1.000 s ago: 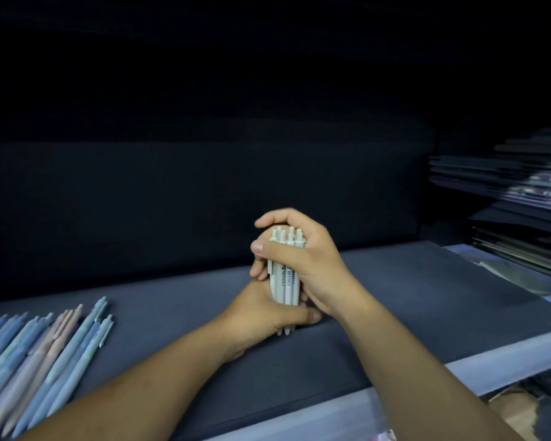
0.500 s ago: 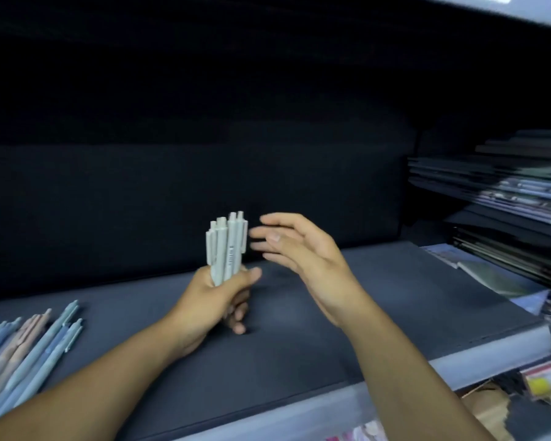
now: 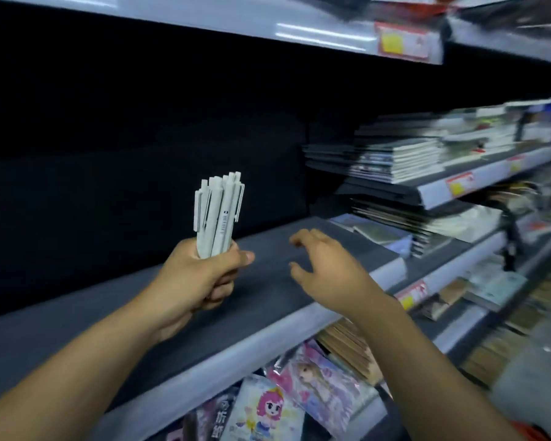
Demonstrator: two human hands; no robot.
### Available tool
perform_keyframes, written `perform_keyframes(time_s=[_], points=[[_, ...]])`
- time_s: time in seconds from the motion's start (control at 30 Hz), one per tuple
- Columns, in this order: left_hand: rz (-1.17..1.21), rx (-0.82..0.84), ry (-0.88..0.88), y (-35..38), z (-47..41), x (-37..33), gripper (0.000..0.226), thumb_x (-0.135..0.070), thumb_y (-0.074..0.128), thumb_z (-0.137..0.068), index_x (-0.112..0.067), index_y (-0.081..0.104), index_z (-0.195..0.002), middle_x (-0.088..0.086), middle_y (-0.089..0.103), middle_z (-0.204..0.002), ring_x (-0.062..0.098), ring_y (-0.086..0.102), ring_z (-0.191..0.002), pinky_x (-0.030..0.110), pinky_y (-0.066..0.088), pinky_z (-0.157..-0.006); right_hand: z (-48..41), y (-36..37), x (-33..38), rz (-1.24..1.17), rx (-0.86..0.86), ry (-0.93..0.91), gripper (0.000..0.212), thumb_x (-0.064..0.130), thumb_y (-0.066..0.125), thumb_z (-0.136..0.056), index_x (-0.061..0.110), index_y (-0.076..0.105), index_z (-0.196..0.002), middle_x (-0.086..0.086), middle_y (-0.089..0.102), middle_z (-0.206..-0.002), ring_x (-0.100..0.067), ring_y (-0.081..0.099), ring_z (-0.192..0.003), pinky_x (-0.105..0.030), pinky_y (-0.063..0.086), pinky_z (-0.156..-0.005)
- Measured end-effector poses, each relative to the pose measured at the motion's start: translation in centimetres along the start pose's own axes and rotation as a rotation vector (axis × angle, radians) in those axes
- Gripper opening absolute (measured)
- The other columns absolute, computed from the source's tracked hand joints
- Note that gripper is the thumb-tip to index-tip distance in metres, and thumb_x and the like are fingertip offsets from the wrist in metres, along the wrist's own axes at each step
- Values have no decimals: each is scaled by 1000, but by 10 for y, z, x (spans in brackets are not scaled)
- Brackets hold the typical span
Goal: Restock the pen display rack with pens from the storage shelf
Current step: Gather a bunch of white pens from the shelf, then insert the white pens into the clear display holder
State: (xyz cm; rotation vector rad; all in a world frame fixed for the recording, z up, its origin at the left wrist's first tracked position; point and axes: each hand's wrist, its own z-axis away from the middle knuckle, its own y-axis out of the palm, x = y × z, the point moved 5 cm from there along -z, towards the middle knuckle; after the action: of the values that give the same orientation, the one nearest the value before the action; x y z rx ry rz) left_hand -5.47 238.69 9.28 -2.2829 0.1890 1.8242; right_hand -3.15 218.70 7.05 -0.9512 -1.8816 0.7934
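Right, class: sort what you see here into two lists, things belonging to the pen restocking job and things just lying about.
Job: white pens, held upright in the left hand; right hand, open, holding nothing; dark shelf.
Lying about: notebook stacks to the right; cartoon packets on the shelf below; price labels.

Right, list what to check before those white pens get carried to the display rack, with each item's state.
1. White pens gripped in left hand: ok.
2. Pens bunched upright, clip ends up: ok.
3. Right hand free, fingers relaxed, holding nothing: ok.
4. Display rack in sight: not ok, not in view.
5. Pen count: cannot tell, the bundle overlaps.
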Motion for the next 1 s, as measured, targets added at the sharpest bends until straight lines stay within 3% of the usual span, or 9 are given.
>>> perform_keyframes(time_s=[0.1,0.27,0.37,0.5,0.67,0.8,1.0], points=[[81,86,40,48,4,-1,39,-12,69,-93,-23,43,-67,-1,29,-56,13,24,-46,24,11,-50,41,-28,-17,100,-44,88,44,32,55,-101,18,45,-141,-5,51,-137,-27,52,-122,-45,49,-96],[91,258,148,132,18,13,42,-13,70,-94,-18,44,-62,4,34,-52,16,29,-43,24,16,-46,132,-78,-53,249,-138,269,39,31,55,-100,18,47,-136,-7,53,-126,-31,56,-104,-46,52,-80],[130,386,117,193,36,33,43,-16,72,-94,-14,44,-61,5,36,-50,17,30,-41,18,23,-42,197,-105,-76,361,-167,399,41,32,56,-97,18,48,-134,-8,54,-125,-34,56,-110,-46,51,-83],[211,578,37,285,69,47,42,-14,72,-93,-17,44,-62,5,35,-50,15,29,-38,18,22,-42,290,-142,-106,496,-179,622,42,32,55,-98,20,45,-137,-6,52,-130,-33,57,-109,-39,45,-74],[276,794,-4,405,115,47,41,-23,80,-88,-20,46,-66,5,38,-53,17,32,-40,19,26,-40,402,-193,-143,550,-227,856,44,33,53,-99,19,42,-140,-7,52,-130,-33,56,-109,-43,51,-80],[291,958,-22,504,162,47,37,-19,74,-93,-20,49,-67,5,39,-54,16,33,-42,19,26,-41,492,-234,-175,574,-276,1029,45,34,53,-99,20,40,-140,-6,52,-134,-33,56,-114,-43,51,-84],[290,1101,-115,664,230,47,35,-26,81,-84,-14,49,-76,8,39,-58,16,34,-43,18,24,-41,619,-304,-244,608,-313,1156,47,38,52,-100,21,40,-142,-3,51,-138,-30,53,-122,-43,51,-91]])
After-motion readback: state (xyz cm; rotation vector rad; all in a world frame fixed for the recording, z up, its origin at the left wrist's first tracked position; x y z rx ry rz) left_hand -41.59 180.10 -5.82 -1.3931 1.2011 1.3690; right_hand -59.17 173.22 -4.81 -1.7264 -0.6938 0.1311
